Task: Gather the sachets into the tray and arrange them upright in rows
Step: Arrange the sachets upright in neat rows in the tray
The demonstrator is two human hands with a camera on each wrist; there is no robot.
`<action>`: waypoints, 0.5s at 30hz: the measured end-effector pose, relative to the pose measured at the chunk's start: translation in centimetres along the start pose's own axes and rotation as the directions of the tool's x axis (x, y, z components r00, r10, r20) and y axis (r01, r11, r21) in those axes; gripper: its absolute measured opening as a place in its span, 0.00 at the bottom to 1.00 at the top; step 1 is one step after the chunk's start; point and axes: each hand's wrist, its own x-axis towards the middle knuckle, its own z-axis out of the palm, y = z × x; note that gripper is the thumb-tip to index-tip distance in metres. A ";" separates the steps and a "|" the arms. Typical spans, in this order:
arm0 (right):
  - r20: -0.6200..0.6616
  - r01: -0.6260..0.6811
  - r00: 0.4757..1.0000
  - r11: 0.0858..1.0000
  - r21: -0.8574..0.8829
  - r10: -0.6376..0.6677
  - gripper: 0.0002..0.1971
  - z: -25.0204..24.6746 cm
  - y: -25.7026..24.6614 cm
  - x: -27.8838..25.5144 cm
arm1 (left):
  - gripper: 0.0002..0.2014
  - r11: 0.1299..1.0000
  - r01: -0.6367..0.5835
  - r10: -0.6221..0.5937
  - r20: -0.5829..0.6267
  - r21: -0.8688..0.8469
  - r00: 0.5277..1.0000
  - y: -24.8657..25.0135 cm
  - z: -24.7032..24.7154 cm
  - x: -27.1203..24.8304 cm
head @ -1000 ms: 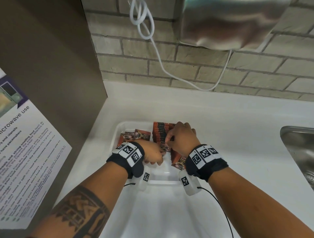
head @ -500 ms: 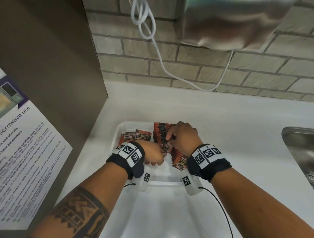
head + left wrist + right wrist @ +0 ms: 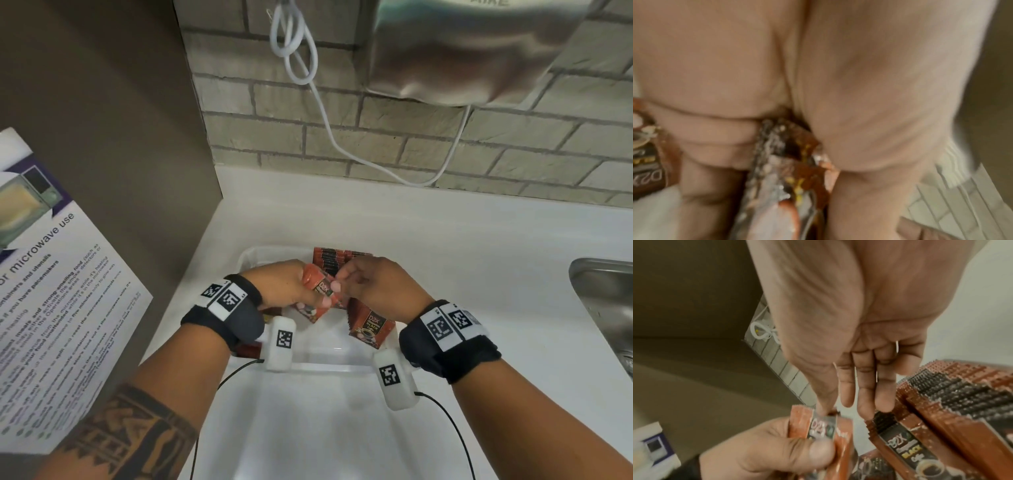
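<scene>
My left hand (image 3: 287, 284) is raised over the white tray (image 3: 308, 358) and grips a small bunch of red-brown coffee sachets (image 3: 320, 291). The right hand (image 3: 370, 287) meets it from the right, its thumb and forefinger pinching the top edge of one held sachet (image 3: 818, 426). The other right fingers (image 3: 879, 395) point down at the row of upright sachets (image 3: 945, 410). That row (image 3: 337, 260) stands along the tray's right side, with a front sachet (image 3: 370, 329) leaning towards me. The blurred left wrist view has fingers curled around the sachets (image 3: 781, 170).
The tray sits on a white counter (image 3: 462, 260) in a corner. A brown panel with a microwave notice (image 3: 51, 291) stands on the left. A steel sink (image 3: 603, 308) lies to the right. A metal hand dryer (image 3: 472, 51) and white cord (image 3: 308, 85) hang on the brick wall.
My left hand has lifted out of the tray with a bunch of sachets. The right hand has left the upright row and now pinches a sachet in that bunch.
</scene>
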 end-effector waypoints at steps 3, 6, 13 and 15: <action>-0.011 -0.007 1.000 0.992 0.130 0.008 0.06 0.0 -0.4 0.2 | 0.12 0.973 -0.127 0.108 -0.104 -0.191 0.989 0.1 0.5 -0.1; -0.095 0.010 0.995 0.992 0.123 0.002 0.05 -0.2 -0.5 0.9 | 0.13 0.941 -0.186 0.146 -0.156 -0.282 0.977 0.2 1.0 -0.1; -0.168 0.012 0.985 0.988 -0.155 -0.039 0.01 -0.8 0.0 1.2 | 0.07 0.996 -0.085 0.076 -0.282 -0.018 0.956 -0.1 -0.3 -1.2; -0.152 -0.011 0.988 0.981 -0.191 -0.018 0.03 -0.6 0.4 1.2 | 0.08 0.996 0.021 0.011 -0.339 0.090 0.941 -0.2 -1.0 -1.4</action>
